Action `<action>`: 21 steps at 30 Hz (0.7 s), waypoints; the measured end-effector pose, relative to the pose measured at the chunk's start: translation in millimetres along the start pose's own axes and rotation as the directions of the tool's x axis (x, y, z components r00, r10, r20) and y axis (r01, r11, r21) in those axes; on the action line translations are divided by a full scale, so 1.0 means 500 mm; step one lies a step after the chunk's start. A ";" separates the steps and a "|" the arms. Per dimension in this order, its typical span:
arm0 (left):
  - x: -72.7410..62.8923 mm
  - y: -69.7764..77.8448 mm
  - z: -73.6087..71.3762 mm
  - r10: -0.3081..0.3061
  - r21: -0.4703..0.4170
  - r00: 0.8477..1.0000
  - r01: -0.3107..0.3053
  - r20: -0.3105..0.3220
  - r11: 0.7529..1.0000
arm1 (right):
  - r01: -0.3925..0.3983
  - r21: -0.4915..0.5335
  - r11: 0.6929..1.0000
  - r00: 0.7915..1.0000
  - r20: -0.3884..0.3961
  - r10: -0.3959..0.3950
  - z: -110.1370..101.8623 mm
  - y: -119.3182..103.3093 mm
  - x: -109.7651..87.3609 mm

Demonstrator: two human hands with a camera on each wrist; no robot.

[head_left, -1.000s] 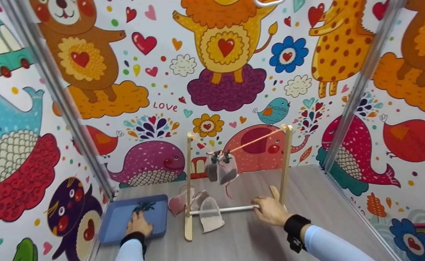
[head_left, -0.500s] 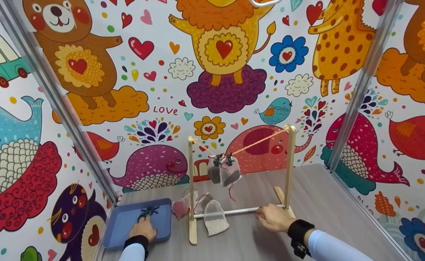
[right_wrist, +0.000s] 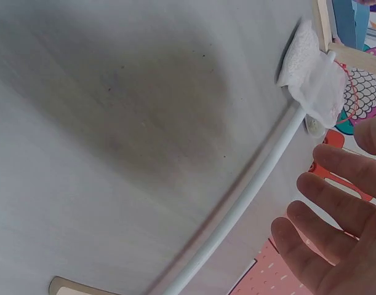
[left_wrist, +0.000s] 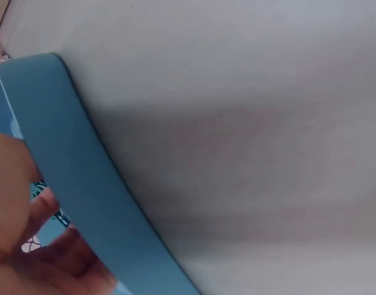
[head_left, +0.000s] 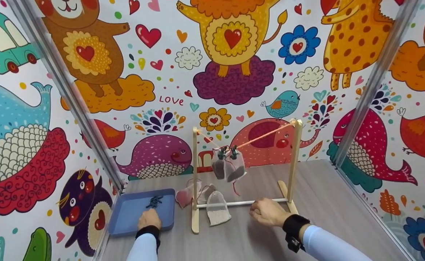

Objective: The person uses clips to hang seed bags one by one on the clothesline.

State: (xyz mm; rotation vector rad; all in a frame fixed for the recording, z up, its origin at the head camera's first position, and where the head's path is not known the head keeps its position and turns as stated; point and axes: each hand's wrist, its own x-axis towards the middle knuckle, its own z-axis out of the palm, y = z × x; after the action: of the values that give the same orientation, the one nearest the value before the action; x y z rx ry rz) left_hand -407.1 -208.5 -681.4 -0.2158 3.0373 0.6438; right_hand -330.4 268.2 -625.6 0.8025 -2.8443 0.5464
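Observation:
My left hand (head_left: 149, 219) is over the near right part of the blue tray (head_left: 125, 229), its fingers curled. In the left wrist view, bits of a dark green clip (left_wrist: 62, 217) show between thumb and fingertips, mostly hidden by the hand. Several more dark green clips (head_left: 155, 201) lie heaped in the tray. My right hand (head_left: 268, 212) hovers near the white rod (head_left: 239, 203) of a wooden stand; in the right wrist view its fingers (right_wrist: 335, 200) are loosely bent around nothing. Two mesh pouches with dark contents (head_left: 234, 170) hang clipped on the orange string (head_left: 267, 136).
A mesh pouch with white grains (head_left: 218, 214) leans on the rod. Beside the left post (head_left: 195, 166) lie a pink-filled pouch (head_left: 184, 197) and another pouch partly hidden. The right post (head_left: 294, 159) rises behind my right hand. Patterned walls enclose the grey table (head_left: 234, 243).
My left hand has drawn back from the heap of clips toward the tray's near side, its fingers now curled. The right hand has shifted slightly toward me, off the rod.

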 end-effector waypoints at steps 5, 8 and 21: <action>-0.002 0.013 -0.011 0.019 -0.026 0.999 -0.020 -0.026 0.999 | -0.016 0.001 1.000 1.000 0.013 0.016 -0.005 0.000 0.000; -0.014 0.020 -0.024 0.034 -0.040 0.998 -0.036 -0.045 0.999 | -0.029 0.000 1.000 0.999 0.021 0.029 -0.008 -0.002 0.000; -0.049 0.033 -0.057 0.023 -0.367 0.993 -0.065 -0.119 0.928 | 0.008 0.074 0.997 0.999 0.048 -0.012 -0.029 -0.051 0.021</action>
State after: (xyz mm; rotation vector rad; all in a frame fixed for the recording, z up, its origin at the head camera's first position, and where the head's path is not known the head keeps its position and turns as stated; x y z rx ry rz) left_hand -385.4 -201.9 -647.1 -0.1976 3.0021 1.2507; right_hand -325.1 248.3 -602.2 0.8536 -2.8776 0.6419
